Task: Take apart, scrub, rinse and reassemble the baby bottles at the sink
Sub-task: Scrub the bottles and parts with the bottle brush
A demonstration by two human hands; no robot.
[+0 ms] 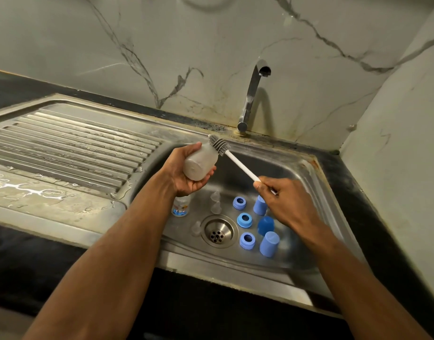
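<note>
- Head view, progress: the taking apart looks done; three blue collar rings (pixel 245 220) lie loose on the floor of the sink (pixel 306 173), three blue caps (pixel 266 225) stand or lie just to their right, and three clear teats (pixel 216 207) sit to the left of them near the drain (pixel 218 232); a second bottle (pixel 180 206) with a printed label lies in the basin under the left wrist, partly hidden.
- Head view, step in hand: scrubbing appears to be under way on one bottle body; whether any of the loose parts have been scrubbed cannot be told from how they lie; the faucet (pixel 251 94) shows no running water, so rinsing seems to be ahead, and reassembly has not begun, since no ring, teat or cap is on a bottle.
- Head view, left hand (pixel 186 170): palm up over the left part of the basin, fingers and thumb curled round the frosted bottle (pixel 202 161), which lies tilted with its base toward the camera and its mouth toward the back rim.
- Head view, right hand (pixel 284 197): held above the caps, fingers closed in a pinch on the lower end of the white handle of the bottle brush (pixel 238 164); the grey bristle head sits at the bottle's mouth, seemingly outside or only just entering; how far in cannot be told.
</note>
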